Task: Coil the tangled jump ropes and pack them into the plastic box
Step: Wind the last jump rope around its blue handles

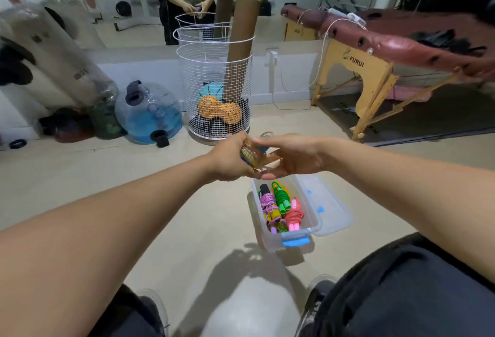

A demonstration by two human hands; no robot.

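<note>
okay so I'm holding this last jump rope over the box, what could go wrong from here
Two risks stand out.

1. The glittery rope bundle is held between the left hand and right hand above and beyond the plastic box, not straight over it. Let go now and it may land on the floor and uncoil.

2. The box already holds the pink rope, green rope and red rope packed close together. Pushing another in could loosen or tangle them.

box latch blue | coiled ropes: pink, green, red
</note>
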